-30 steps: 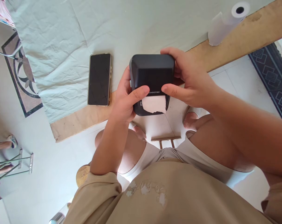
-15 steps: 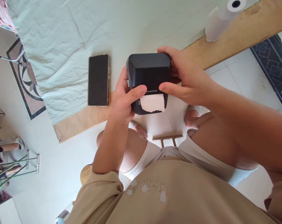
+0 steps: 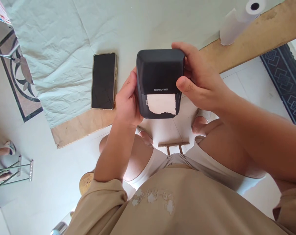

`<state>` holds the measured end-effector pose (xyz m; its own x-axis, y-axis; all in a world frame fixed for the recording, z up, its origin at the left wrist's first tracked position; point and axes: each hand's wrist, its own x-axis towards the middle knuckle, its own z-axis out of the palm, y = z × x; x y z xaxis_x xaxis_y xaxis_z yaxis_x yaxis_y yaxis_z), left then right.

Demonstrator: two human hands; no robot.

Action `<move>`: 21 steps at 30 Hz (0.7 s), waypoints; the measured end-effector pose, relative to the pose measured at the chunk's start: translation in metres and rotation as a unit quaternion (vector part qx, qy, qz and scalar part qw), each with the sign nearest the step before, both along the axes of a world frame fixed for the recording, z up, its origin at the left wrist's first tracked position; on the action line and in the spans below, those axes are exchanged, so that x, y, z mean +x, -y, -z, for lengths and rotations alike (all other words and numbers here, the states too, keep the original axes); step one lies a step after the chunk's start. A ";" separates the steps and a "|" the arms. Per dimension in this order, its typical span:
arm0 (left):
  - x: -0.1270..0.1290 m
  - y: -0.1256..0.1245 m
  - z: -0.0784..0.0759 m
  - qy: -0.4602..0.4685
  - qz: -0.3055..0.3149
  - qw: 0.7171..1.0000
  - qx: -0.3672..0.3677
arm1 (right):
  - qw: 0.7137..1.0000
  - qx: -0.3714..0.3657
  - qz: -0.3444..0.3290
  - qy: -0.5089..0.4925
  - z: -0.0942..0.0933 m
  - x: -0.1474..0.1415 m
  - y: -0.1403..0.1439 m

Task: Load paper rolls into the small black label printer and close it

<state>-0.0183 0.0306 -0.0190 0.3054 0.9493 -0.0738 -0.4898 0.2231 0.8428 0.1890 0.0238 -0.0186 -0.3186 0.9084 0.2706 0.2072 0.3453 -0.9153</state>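
Between my two hands is a black label printer (image 3: 160, 70) marked NIIMBOT, held over the near edge of the table. A piece of white paper (image 3: 162, 103) with a torn lower edge sticks out of its front slot. My left hand (image 3: 128, 98) grips the printer's left side, its thumb along that side and the other fingers hidden beneath. On the right side, my right hand (image 3: 198, 78) is closed around the printer, with the thumb at its front right edge. A smartphone (image 3: 103, 81) in a clear case lies on the table beside my left hand, screen dark.
A pale green cloth (image 3: 65, 49) covers the table, leaving a wooden strip (image 3: 81, 125) bare along the near edge. A white paper roll (image 3: 238, 24) stands at the back right. Below are a round wooden stool (image 3: 86, 183) and, at left, another person's foot (image 3: 9, 148).
The printer has come slightly closer and shifted right. My left thumb has slid off its front to the side, uncovering the brand name; my right thumb has moved outward to the edge.
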 end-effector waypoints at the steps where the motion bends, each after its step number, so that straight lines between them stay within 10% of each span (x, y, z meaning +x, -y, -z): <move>1: 0.000 0.000 0.001 -0.002 0.002 1.000 -0.002 | 1.000 0.003 0.003 -0.007 -0.001 0.000 0.001; 15: -0.008 -0.002 0.008 -0.050 -0.054 0.997 -0.018 | 0.999 0.003 0.015 0.046 -0.021 -0.001 0.005; 21: 0.001 0.004 -0.006 -0.005 -0.060 0.998 0.002 | 0.978 0.121 0.135 0.102 -0.035 -0.001 0.010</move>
<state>-0.0176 0.0262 -0.0132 0.1893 0.9793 -0.0717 -0.5037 0.1595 0.8490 0.1876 0.0142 0.0162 -0.1457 0.8838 0.4447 0.4903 0.4549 -0.7434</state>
